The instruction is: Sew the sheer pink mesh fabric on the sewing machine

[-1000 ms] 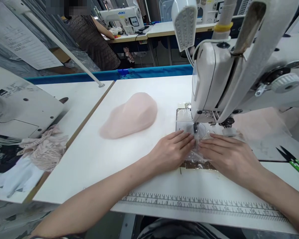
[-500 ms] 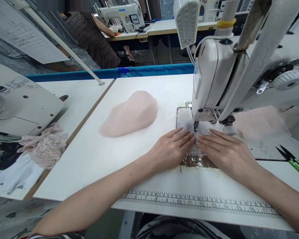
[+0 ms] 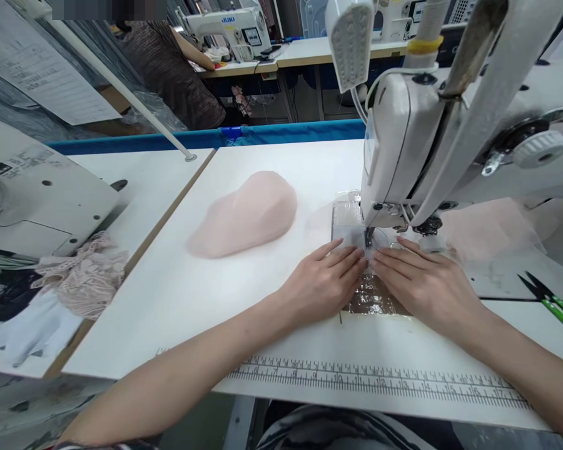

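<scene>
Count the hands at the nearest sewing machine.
2: the left hand, palm down, near the presser foot on its left; the right hand, palm down, on its right. No further hand seems hidden there.

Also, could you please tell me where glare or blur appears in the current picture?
Head view: bright glints dot the shiny brown patch between the left hand and right hand; same head view: print on the paper sheet at upper left is too blurred to read.
</scene>
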A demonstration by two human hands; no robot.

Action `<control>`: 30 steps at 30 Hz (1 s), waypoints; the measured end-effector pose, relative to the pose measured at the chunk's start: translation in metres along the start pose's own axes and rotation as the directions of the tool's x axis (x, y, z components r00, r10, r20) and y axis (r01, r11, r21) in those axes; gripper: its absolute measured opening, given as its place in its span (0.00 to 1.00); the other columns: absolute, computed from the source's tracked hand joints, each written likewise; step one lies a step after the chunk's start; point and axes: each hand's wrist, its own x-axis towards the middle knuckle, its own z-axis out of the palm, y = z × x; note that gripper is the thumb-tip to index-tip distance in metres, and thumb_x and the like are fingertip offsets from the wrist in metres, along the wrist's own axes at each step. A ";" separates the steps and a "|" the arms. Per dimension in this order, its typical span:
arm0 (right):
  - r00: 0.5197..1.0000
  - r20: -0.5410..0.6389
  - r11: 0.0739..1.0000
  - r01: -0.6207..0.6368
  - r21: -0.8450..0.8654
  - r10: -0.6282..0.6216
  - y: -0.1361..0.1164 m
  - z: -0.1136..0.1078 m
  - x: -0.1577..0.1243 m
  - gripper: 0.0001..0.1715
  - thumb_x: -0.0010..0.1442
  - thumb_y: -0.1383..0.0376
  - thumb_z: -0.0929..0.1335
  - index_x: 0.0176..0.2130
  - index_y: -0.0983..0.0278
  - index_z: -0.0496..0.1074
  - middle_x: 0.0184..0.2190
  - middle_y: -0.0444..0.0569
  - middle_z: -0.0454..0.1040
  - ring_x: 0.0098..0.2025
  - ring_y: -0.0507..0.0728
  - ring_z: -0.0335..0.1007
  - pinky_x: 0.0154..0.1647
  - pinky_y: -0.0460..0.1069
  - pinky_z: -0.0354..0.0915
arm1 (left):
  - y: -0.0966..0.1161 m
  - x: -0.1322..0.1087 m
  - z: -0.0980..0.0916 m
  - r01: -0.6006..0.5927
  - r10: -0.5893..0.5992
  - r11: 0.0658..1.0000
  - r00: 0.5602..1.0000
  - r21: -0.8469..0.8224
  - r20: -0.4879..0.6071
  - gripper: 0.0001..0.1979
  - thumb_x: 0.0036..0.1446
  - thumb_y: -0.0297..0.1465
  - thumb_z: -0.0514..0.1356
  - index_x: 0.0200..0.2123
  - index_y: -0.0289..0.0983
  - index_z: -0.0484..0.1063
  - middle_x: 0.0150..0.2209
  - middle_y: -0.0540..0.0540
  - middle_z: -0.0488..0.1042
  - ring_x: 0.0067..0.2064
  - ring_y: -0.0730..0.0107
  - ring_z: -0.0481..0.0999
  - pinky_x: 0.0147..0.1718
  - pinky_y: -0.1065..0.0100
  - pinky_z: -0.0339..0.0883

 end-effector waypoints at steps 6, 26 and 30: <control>0.998 -0.042 0.998 -0.056 -0.017 0.055 -0.004 -0.001 0.003 0.16 0.58 0.76 0.64 0.44 0.72 0.76 0.45 0.56 0.77 0.44 0.59 0.75 0.52 0.56 0.68 | 0.001 0.000 0.000 0.042 -0.042 0.999 0.999 0.011 0.016 0.19 0.66 0.36 0.50 0.52 0.30 0.70 0.53 0.40 0.73 0.56 0.62 0.71 0.59 0.57 0.61; 0.991 0.024 0.978 -0.124 -0.168 0.130 -0.001 -0.002 0.012 0.19 0.57 0.77 0.63 0.45 0.67 0.75 0.45 0.51 0.77 0.41 0.59 0.72 0.50 0.56 0.64 | -0.009 0.006 0.007 0.116 -0.116 0.993 0.993 -0.002 0.009 0.22 0.66 0.40 0.50 0.53 0.28 0.69 0.53 0.38 0.72 0.56 0.60 0.71 0.60 0.55 0.57; 0.989 0.053 0.980 -0.130 -0.151 0.140 0.001 -0.002 0.012 0.19 0.58 0.76 0.63 0.47 0.66 0.74 0.47 0.51 0.76 0.43 0.59 0.72 0.52 0.57 0.62 | -0.014 0.009 0.011 0.132 -0.132 0.991 0.991 -0.008 -0.002 0.23 0.66 0.41 0.50 0.53 0.28 0.69 0.53 0.38 0.72 0.56 0.60 0.71 0.60 0.55 0.58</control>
